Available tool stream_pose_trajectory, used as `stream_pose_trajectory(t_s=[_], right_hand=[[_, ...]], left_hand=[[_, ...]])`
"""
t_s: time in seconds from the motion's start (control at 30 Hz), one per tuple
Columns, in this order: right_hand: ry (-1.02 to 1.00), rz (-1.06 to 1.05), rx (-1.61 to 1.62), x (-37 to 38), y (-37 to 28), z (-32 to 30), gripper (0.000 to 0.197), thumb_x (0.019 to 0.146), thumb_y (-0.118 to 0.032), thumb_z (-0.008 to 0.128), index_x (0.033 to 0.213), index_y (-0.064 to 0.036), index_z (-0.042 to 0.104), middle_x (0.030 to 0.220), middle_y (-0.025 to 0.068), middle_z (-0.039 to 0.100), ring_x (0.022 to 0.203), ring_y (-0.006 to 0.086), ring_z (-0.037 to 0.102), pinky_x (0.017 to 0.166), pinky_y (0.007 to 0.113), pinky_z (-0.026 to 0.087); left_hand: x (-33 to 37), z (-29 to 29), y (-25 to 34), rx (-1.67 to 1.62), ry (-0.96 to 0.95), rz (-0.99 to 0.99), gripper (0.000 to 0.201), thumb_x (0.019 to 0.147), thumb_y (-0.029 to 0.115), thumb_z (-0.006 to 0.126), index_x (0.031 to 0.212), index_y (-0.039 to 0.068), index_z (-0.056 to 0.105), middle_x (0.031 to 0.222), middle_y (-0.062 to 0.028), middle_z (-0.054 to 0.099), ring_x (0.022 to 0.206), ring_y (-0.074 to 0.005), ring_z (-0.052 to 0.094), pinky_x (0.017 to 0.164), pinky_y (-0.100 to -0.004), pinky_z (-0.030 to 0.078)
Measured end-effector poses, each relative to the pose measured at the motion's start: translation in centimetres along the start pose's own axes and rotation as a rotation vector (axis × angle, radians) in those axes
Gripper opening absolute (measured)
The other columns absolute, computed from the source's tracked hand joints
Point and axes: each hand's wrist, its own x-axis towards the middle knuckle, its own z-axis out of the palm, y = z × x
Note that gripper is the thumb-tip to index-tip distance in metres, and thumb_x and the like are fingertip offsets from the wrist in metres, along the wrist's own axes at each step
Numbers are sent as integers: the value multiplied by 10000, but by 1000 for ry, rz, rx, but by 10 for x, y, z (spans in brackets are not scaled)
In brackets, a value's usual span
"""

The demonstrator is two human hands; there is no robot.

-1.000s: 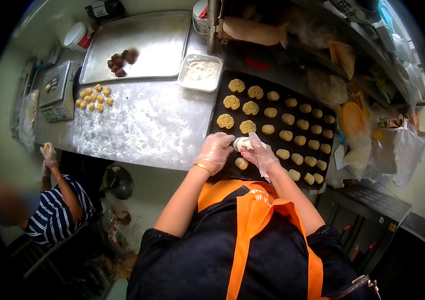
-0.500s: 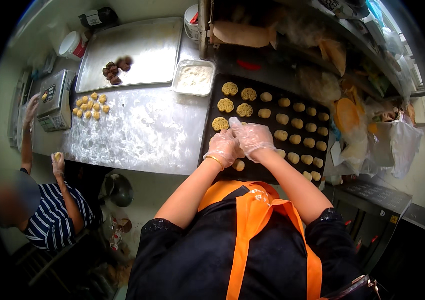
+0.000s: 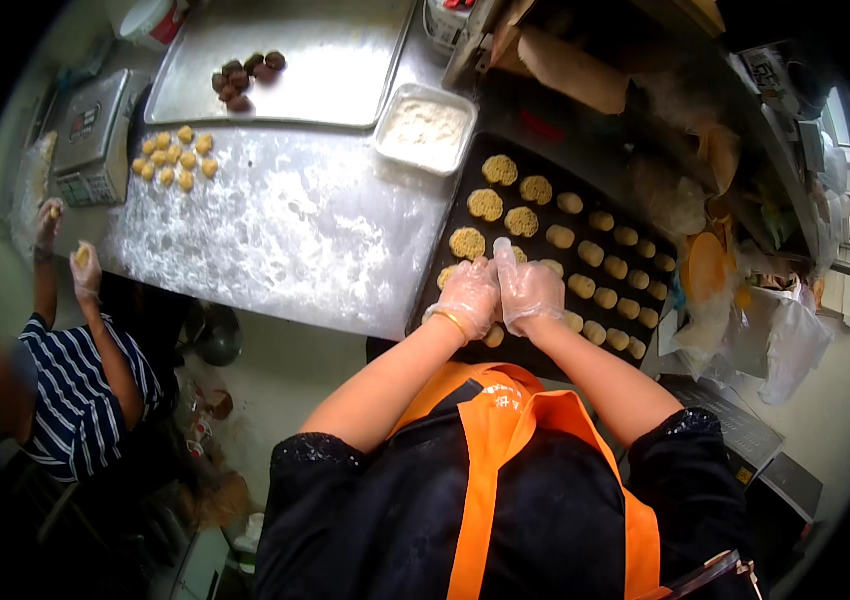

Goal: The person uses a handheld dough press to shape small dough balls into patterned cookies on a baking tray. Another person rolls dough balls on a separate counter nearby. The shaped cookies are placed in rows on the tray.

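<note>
Both gloved hands were over the near-left part of the dark baking tray (image 3: 517,350), pressed side by side and touching. Left hand (image 3: 470,297) next to the patterned cookies (image 3: 485,204); right hand (image 3: 530,292) next to the plain dough pieces (image 3: 590,254), one digit extended toward the far side. Grip: couldn't tell for either; backs of the hands hid whatever was under them. Cookies sat along the tray's left, dough pieces mostly in rows to the right. Flour tub (image 3: 415,161) stood just beyond the tray's far-left corner, floured counter (image 3: 275,220) to the left.
</note>
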Motion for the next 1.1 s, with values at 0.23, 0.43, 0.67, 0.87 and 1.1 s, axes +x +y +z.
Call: stream_pose_trajectory(t_s=[0.23, 0.43, 0.67, 0.87, 1.1], right_hand=[[-20, 111, 100, 0, -9, -11, 451, 1122, -404, 311, 1357, -142, 592, 1064, 213, 771, 1003, 447, 723, 885, 541, 559], [-115, 188, 262, -2, -7, -47, 570, 1121, -485, 226, 1341, -149, 629, 1207, 260, 735, 1171, 446, 684, 994, 545, 525], [-135, 189, 168, -3, -15, -42, 460, 1118, -357, 306, 1430, -141, 565, 1155, 225, 755, 1117, 401, 712, 926, 518, 567], [-91, 76, 18, 2, -9, -12, 375, 1103, -284, 370, 1391, -124, 549, 1069, 198, 769, 978, 407, 743, 800, 526, 590], [4, 124, 77, 3, -5, -2, 363, 1083, -340, 430, 1214, -89, 657, 1047, 224, 762, 1017, 407, 739, 855, 512, 590]], left_hand=[[4, -5, 6, 1, -45, -59, 426, 804, 202, 790, 1188, 29, 723, 1256, -155, 680, 1214, -338, 614, 1039, -425, 487], [10, -19, 8, 26, -81, -90, 545, 754, 240, 845, 1273, 118, 730, 1314, -134, 665, 1235, -331, 617, 1058, -435, 485], [-4, -34, 14, -7, -59, -66, 464, 834, 221, 783, 1254, 46, 693, 1261, -165, 668, 1197, -368, 620, 1034, -457, 494], [0, 6, -3, 2, -35, -10, 401, 846, 194, 725, 1211, 30, 699, 1264, -168, 660, 1204, -363, 599, 1031, -461, 467], [3, 3, -3, 10, -29, 11, 417, 855, 248, 746, 1220, 51, 703, 1242, -169, 682, 1169, -364, 624, 1003, -458, 488]])
